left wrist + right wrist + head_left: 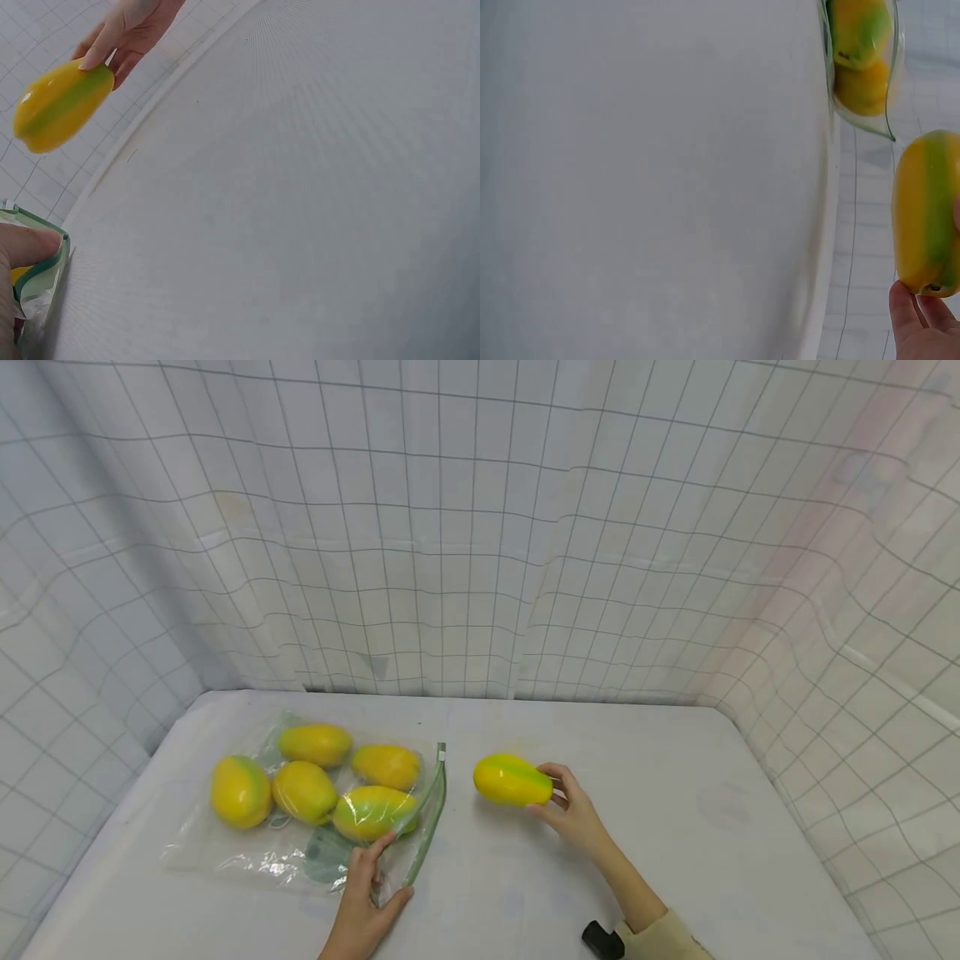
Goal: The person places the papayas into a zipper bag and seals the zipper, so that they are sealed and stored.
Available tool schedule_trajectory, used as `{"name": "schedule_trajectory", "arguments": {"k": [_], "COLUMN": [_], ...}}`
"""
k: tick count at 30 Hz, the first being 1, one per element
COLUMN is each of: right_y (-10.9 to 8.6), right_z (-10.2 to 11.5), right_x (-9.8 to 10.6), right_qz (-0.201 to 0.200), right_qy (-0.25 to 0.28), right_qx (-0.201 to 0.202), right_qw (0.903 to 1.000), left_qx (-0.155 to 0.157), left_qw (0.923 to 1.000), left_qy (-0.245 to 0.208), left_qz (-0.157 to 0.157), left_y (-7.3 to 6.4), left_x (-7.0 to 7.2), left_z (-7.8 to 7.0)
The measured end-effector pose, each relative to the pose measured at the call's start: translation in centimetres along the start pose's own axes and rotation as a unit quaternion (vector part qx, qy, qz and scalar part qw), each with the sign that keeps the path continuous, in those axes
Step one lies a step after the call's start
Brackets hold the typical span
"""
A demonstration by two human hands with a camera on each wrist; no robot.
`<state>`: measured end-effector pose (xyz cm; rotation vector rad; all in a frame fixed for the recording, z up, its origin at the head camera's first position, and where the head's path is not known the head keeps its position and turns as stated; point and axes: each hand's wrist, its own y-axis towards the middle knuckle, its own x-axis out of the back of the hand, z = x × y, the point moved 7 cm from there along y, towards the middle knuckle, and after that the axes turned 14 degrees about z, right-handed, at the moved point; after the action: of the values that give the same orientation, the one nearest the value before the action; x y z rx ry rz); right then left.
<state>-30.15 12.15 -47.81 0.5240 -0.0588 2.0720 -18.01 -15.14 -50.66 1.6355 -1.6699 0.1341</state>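
Note:
My right hand (pixel 573 810) grips one end of a yellow-green papaya (pixel 512 779), with the thumb below and fingers above. In the left wrist view that papaya (pixel 64 105) hangs over the far side of the table. To its left lies a clear zip bag (pixel 247 862) with a green zip edge, its mouth facing right and parted. My left hand (pixel 363 893) holds the bag at the mouth, index finger on the upper edge and thumb on the lower. Several papayas lie inside, among them one nearest the mouth (pixel 372 812). The left wrist view shows the thumb (pixel 34 246) at the green rim.
A white cloth covers the table (pixel 675 793). White grid-patterned curtains (pixel 480 543) rise behind it and at both sides. A black device (pixel 602 939) sits by the right sleeve (pixel 663 939) at the near edge.

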Motion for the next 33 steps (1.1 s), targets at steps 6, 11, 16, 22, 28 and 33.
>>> {"name": "schedule_trajectory", "arguments": {"k": [6,11,16,22,28,33], "right_y": [0.1,0.2,0.6,1.0,1.2,1.4], "right_z": [3.6,4.5,2.7,2.1,2.5,2.7], "right_x": [-3.3,-5.4,-7.4,-9.1,-10.3,-11.0], "right_qz": [0.068,0.114,0.143,0.174,0.199,0.198], "right_qy": [-0.009,-0.005,-0.006,-0.009,-0.011,-0.014], "right_qx": [-0.003,0.0,0.005,0.011,0.015,0.024], "right_qw": [0.9976,0.9935,0.9897,0.9846,0.9799,0.9798], "left_qx": [0.019,0.039,0.045,0.048,0.04,0.036], "left_qw": [0.9998,0.9992,0.9989,0.9988,0.9992,0.9993], "left_qy": [0.001,-0.005,-0.004,0.0,0.0,0.002], "left_qz": [0.004,0.01,0.012,0.012,0.007,0.002], "left_y": [-0.1,-0.1,0.0,-0.1,-0.1,-0.1], "left_x": [-0.1,-0.2,-0.2,-0.2,-0.2,-0.2], "left_z": [0.4,0.5,0.5,0.5,0.5,0.4]}}
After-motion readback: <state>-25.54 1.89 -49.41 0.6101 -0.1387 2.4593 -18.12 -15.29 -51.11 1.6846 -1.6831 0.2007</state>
